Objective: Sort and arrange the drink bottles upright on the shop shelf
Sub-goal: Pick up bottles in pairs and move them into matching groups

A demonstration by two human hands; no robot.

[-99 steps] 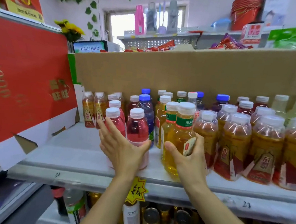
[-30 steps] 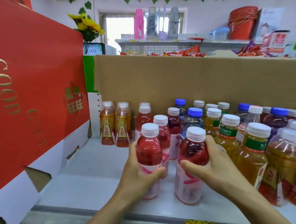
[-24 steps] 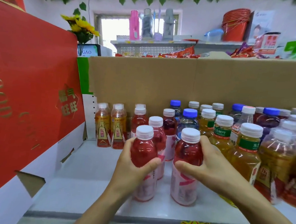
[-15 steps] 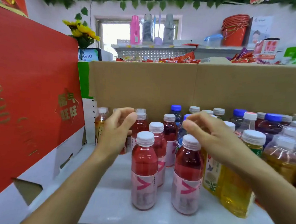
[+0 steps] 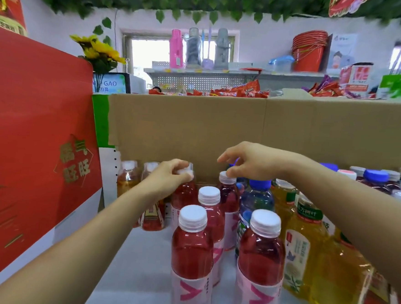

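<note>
Shop clutter fills the far background (buckets, flasks, snack packs under plastic ivy); nearer to me a cardboard panel [image 5: 220, 129] closes off the back of the shelf [image 5: 140, 254], and I place everything else from that panel.

Close in front of the panel stands a rear red bottle [image 5: 184, 196]; my left hand [image 5: 169, 175] has its fingers [image 5: 182, 164] curled over that bottle's white cap and grips it; the bottle stands upright. Just along the panel to the right is a second red bottle [image 5: 227, 196]; my right hand [image 5: 253, 162] hangs over its cap with the fingers loosely bent, the thumb at the cap's edge; I cannot tell whether it pinches the cap or only touches it.

One step out from the panel stands a middle red bottle [image 5: 209, 214]; furthest out from it stand two front red bottles [image 5: 191, 246], side by side and upright; to their right, also out from the panel, stand a blue-capped bottle [image 5: 258, 198] and yellow tea bottles [image 5: 302, 242]. At the panel's left end stand amber bottles [image 5: 127, 177], and beyond that end a red gift box [image 5: 34, 140] leans.
</note>
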